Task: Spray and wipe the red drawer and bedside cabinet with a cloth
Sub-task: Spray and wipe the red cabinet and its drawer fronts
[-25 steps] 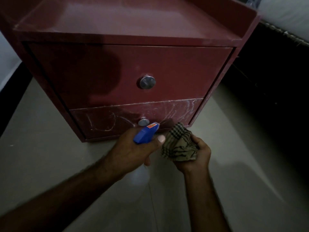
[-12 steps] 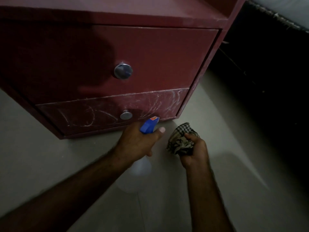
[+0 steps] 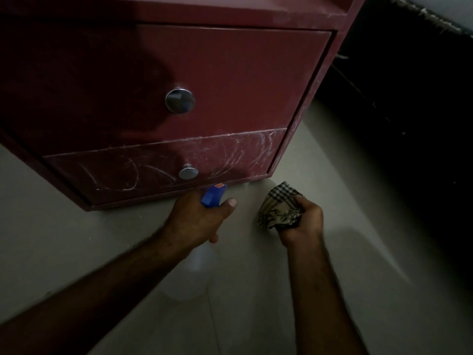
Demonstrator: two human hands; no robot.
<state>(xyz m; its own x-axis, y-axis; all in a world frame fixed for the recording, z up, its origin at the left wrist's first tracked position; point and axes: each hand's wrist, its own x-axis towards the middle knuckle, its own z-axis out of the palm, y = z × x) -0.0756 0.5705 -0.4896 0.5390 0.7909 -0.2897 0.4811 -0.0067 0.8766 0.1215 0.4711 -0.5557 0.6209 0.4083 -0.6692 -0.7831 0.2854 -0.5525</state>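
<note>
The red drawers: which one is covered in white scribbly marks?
The lower, shallower drawer, streaked across its front; the taller upper drawer looks plain.

No readable text anywhere. Small orange sticker (image 3: 218,186) on the blue head of the spray bottle (image 3: 210,198) — print too small and blurred to make out. White scrawls (image 3: 231,160) on the lower drawer (image 3: 158,160) front — loose curves, no legible letters or numbers.

The red cabinet (image 3: 230,14) is standing with both drawers shut, the lower drawer (image 3: 143,172) showing white streaks; the blue-nozzled spray bottle (image 3: 212,197) is pointing at it, with the checked cloth (image 3: 277,208) bunched alongside
</note>
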